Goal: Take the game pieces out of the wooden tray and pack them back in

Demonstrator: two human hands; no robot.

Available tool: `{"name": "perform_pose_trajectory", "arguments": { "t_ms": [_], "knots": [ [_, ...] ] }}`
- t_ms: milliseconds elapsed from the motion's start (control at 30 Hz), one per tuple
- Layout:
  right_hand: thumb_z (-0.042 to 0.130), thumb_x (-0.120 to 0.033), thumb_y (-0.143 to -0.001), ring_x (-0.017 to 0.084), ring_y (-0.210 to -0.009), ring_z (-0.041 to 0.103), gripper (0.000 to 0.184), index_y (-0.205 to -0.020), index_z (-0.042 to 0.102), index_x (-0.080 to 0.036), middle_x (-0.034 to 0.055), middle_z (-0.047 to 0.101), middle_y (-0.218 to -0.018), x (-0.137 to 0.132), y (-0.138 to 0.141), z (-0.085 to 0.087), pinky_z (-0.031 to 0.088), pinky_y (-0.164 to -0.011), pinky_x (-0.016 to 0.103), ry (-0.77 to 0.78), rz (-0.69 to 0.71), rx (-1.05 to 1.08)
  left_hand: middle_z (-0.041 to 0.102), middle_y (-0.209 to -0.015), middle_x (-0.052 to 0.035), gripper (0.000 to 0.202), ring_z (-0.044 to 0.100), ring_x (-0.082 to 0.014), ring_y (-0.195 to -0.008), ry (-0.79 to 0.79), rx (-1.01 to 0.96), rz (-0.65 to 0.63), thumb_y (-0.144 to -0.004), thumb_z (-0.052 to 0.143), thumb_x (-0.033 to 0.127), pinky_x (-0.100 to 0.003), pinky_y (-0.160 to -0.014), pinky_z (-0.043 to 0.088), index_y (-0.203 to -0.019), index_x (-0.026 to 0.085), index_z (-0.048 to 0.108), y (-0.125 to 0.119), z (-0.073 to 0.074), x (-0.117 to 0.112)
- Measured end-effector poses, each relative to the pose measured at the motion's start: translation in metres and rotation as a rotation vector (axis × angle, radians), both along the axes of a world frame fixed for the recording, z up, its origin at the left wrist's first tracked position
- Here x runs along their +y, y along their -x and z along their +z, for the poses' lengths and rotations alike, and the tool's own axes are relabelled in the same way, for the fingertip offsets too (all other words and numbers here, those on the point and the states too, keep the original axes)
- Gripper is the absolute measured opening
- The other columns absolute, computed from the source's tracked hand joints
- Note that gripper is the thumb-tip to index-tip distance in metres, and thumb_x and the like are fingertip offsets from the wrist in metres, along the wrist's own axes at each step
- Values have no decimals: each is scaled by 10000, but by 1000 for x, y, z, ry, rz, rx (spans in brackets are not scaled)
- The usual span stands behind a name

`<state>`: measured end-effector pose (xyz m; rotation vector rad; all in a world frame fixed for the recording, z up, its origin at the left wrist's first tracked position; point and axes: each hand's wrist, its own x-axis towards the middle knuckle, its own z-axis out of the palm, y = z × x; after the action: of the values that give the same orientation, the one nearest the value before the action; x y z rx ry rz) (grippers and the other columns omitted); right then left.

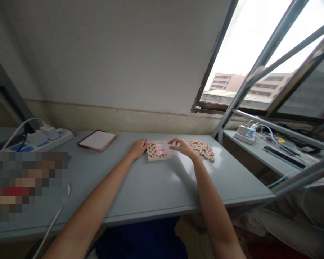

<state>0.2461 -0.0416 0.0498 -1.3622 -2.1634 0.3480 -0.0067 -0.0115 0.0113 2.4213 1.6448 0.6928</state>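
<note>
Where the two bare forearms reach over the near part of the grey tabletop [151, 190], the person's hands frame a small pale box [161, 148]. The left hand [138, 149] rests against the box's left side, its fingers touching that edge; whether they grip it cannot be told. The right hand [182, 146] is just beyond the opposite side, thumb and forefinger curved with a gap between them and nothing visible held; whether its fingertips touch the rim is unclear.

The filling looks partway along: round wooden discs [151, 149] cover the box's left part and run along its near edge, while a pink-marked area to the right is bare. Many more loose discs [202, 148] lie heaped beside the right hand, outside the box.

Farther back to the left lies a flat, dark-edged panel [97, 140]; beyond everything stand the wall [135, 64] and a window [232, 43].
</note>
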Motion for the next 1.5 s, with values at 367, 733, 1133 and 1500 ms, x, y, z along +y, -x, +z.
{"name": "perform_pose_trajectory", "arguments": {
  "t_ms": [367,733,1133,1500],
  "knots": [
    [567,-283,-710,124,-680,513,191,-830,681,-188,23,633,-753,-8,34,2,382,-622,210,267,240,-114,617,-981,-75,273,555,-179,-890,-53,15,-20,-844,346,302,-269,-754,375,-1007,171,521,1,-2,1],
    [623,-239,-652,107,-619,519,170,-794,646,-149,12,597,-673,-9,31,-1,371,-557,189,272,140,-116,618,-975,-74,285,552,-179,-887,-53,12,-36,-844,336,310,-269,-763,365,-1007,180,530,1,-1,0],
    [579,-306,-684,137,-661,578,226,-806,659,-133,52,655,-727,2,-26,-1,430,-620,234,153,-41,315,622,-964,-62,276,553,-171,-866,-46,29,-46,-836,343,308,-259,-741,362,-984,185,541,1,-1,2],
    [604,-277,-666,147,-686,551,153,-768,660,-178,33,633,-746,0,-74,-17,387,-604,231,100,-359,-50,617,-986,-67,274,547,-175,-903,-63,20,-45,-840,341,314,-256,-750,357,-967,181,545,1,-3,3]
  ]
}}
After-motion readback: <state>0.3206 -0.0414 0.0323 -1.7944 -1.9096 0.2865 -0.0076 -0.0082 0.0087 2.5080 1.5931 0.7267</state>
